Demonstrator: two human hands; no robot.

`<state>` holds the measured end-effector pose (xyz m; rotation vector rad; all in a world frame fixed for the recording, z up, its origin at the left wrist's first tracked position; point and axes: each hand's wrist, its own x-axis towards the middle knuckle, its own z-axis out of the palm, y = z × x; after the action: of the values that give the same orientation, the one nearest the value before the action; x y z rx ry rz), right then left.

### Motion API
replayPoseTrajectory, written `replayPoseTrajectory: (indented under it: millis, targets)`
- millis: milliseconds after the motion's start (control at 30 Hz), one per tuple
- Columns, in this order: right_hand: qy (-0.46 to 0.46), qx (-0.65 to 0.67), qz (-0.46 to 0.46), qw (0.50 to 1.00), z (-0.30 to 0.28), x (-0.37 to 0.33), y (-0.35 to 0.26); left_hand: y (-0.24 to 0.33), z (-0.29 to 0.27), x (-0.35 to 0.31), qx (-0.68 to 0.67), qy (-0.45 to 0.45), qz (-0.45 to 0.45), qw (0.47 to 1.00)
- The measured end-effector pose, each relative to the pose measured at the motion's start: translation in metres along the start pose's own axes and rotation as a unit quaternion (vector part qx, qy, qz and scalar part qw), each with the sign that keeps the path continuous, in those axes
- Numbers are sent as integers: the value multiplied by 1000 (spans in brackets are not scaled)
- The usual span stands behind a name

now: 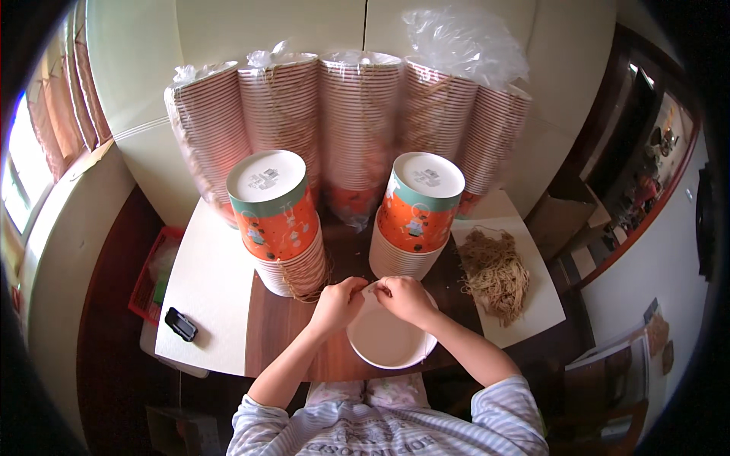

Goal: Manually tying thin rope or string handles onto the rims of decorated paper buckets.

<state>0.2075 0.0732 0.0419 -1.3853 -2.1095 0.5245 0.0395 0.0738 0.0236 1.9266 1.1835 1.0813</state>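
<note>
Your left hand (337, 302) and right hand (404, 298), each grip pinching at the rim of the white round paper bowl (386, 340); tan string pile (494, 273) on counter (209, 296) at three o'clock.

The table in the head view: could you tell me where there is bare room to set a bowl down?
The white sheet left of the left bowl stack is bare apart from a small black object near its front edge. The wood strip beside the left hand is free too. Crowded: the back with bagged bowl sleeves, and the right sheet with its string pile.
</note>
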Motion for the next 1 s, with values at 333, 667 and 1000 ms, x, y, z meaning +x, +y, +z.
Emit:
replayPoseTrajectory:
  millis: [333, 667, 1000]
  targets:
    - [43, 5, -20, 999, 8, 3, 7, 0, -4, -2, -9, -9, -24, 1000]
    - [10, 15, 0, 1000, 8, 4, 5, -3, -5, -3, -16, -8, -31, 999]
    - [-16, 0, -23, 1000, 9, 2, 1, -1, -16, -9, -24, -79, -89, 993]
